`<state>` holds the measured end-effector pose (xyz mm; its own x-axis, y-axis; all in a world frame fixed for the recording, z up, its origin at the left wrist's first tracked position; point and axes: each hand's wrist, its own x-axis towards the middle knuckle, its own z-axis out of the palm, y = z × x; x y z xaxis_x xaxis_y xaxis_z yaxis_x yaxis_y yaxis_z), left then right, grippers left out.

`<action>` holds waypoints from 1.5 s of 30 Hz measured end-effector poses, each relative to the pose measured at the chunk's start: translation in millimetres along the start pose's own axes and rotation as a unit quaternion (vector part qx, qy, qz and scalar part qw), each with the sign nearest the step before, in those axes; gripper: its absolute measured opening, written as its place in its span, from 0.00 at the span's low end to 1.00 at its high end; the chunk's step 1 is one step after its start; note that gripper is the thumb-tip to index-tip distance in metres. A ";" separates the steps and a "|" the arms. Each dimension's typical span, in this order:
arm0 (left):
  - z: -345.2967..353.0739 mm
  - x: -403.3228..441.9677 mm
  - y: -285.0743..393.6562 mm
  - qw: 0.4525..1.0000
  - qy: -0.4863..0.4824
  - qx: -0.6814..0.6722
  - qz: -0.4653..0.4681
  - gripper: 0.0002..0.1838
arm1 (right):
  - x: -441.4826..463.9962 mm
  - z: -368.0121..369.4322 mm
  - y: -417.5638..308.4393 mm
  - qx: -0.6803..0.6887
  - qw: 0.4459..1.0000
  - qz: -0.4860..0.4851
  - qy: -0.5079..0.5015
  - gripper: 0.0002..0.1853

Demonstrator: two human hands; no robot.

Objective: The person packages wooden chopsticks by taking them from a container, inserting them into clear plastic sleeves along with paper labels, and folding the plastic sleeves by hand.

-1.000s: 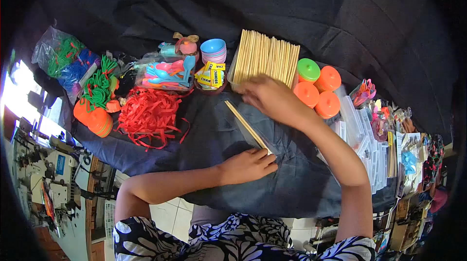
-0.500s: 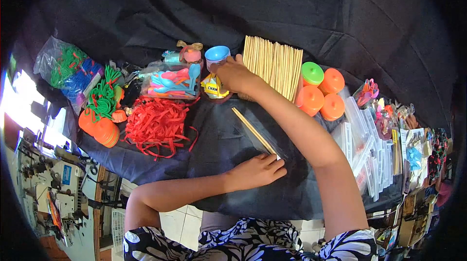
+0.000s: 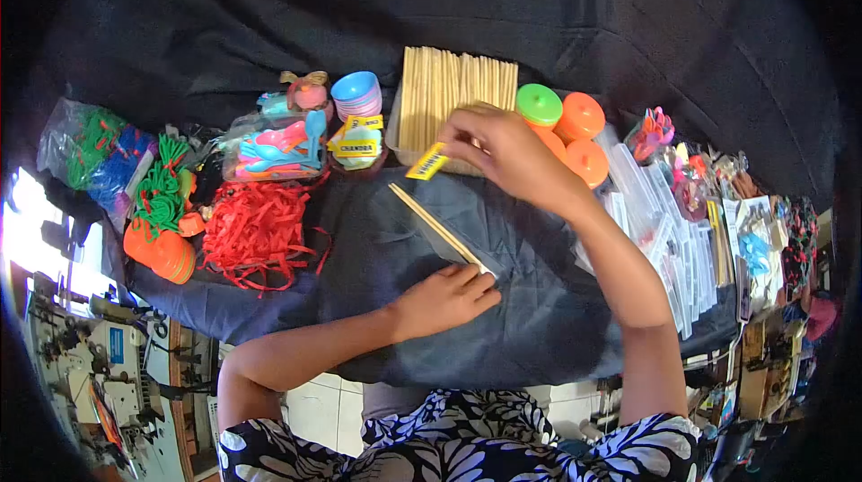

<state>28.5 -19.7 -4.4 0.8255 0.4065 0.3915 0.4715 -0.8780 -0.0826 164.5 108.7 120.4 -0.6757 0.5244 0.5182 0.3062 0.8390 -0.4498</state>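
The right hand (image 3: 489, 148) is pinching a yellow label (image 3: 426, 162) near the stick pile (image 3: 460, 85), hiding one end. The left hand (image 3: 446, 301) is partly covering two sticks (image 3: 435, 221); I can't tell if it's pinching.

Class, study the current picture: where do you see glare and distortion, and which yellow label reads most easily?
Head view: a bright patch washes out at the left edge; head view: the image rounds off into black corners, wide-angle style; head view: CHANDRA reads plainly on the resting label, while the tilted slip in the right hand is harder to read.
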 end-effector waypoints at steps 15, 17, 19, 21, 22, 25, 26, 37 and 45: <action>-7.2 1.1 0.0 1.000 -0.007 -0.013 -0.014 0.11 | -198.0 -10.8 -19.6 -0.083 0.992 -0.029 -0.095 0.11; -9.1 1.5 0.9 1.000 -0.010 -0.014 -0.015 0.10 | -199.1 -3.5 -17.8 -0.113 0.987 -0.066 -0.091 0.11; -8.9 2.0 1.3 1.000 -0.015 -0.013 -0.016 0.10 | -197.4 0.3 -15.0 -0.115 0.986 -0.074 -0.092 0.11; -7.9 1.8 1.3 1.000 0.003 -0.004 -0.012 0.09 | -195.0 4.1 -11.5 -0.116 0.986 -0.082 -0.093 0.10; -7.8 1.6 1.4 1.000 0.003 -0.005 -0.012 0.09 | -194.2 6.0 -9.5 -0.112 0.987 -0.080 -0.088 0.10; -7.0 1.4 1.2 1.000 -0.008 -0.008 -0.016 0.09 | -192.6 6.3 -8.2 -0.124 0.986 -0.077 -0.084 0.09; -6.4 1.1 0.9 1.000 -0.009 -0.008 -0.015 0.09 | -192.3 5.9 -7.9 -0.139 0.984 -0.076 -0.086 0.09; -9.8 3.6 1.2 1.000 -0.006 -0.010 -0.020 0.10 | -200.7 14.5 -1.1 -0.182 0.978 -0.067 -0.077 0.10; -8.4 3.4 1.7 0.999 -0.007 -0.022 -0.029 0.10 | -190.1 25.6 -14.1 -0.204 0.974 -0.067 -0.079 0.10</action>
<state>29.4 -21.9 4.5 0.8009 0.4609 0.3822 0.5056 -0.8625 -0.0193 271.4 -6.6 9.7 -0.8122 0.4049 0.4200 0.4277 0.9029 -0.0433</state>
